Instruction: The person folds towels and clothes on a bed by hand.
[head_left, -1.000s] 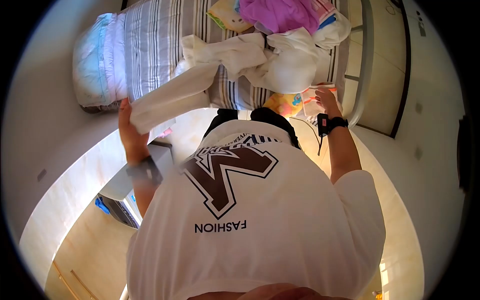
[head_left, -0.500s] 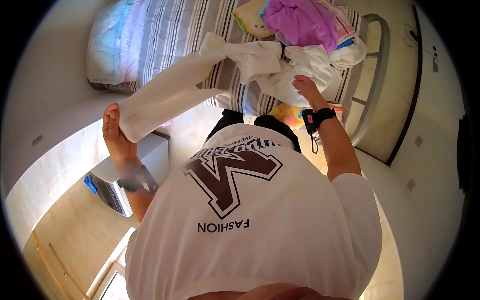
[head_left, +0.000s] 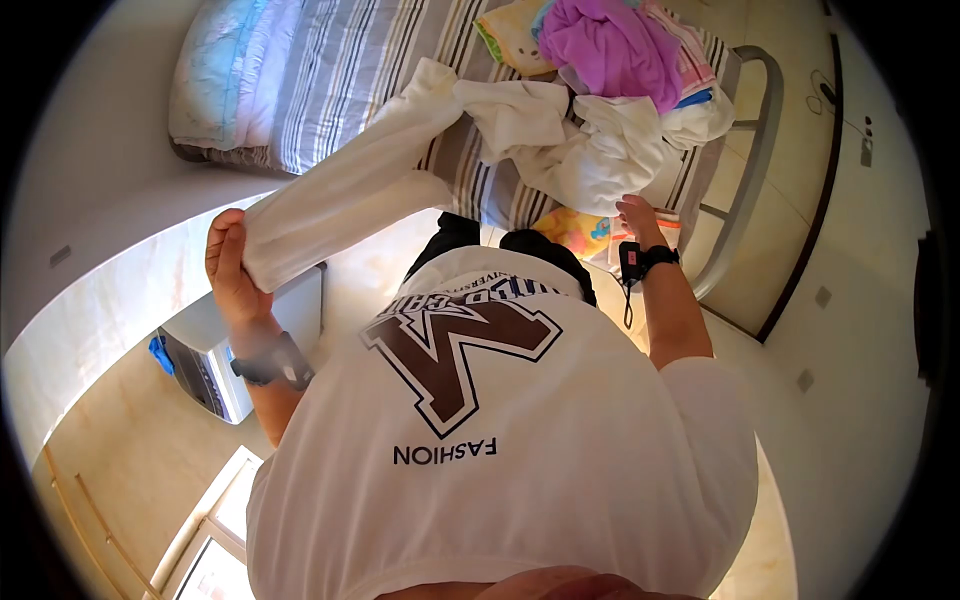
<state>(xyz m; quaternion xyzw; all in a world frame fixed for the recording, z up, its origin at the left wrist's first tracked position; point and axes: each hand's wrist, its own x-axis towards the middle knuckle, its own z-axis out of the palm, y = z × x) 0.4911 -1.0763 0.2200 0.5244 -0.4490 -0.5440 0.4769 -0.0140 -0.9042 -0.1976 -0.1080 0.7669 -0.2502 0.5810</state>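
Across the head view, with its centre as the clock's middle, a striped bed (head_left: 345,70) spans eleven to one o'clock. At nine o'clock the left hand (head_left: 230,268) is closed on one end of a white cloth (head_left: 355,205), thumb and fingers pinching its edge. That pinch probably explains why this length slopes straight from hand to bed, lifted past the edge. The cloth seems to run on to one o'clock, where it lies bunched on the bed, its weight perhaps anchoring that end.

At two o'clock the right hand (head_left: 638,216) is at the bunch's near edge, fingers slightly bent; I cannot tell whether they grip, or merely touch, the cloth. Just beside that hand, a yellow cloth (head_left: 572,230) lies at the bed's near edge. At one o'clock, beyond the bunch, a purple cloth (head_left: 605,50) is heaped, perhaps set back to leave room. A folded quilt (head_left: 220,85) rests at ten o'clock; a metal rail (head_left: 770,130) bounds the bed at two.
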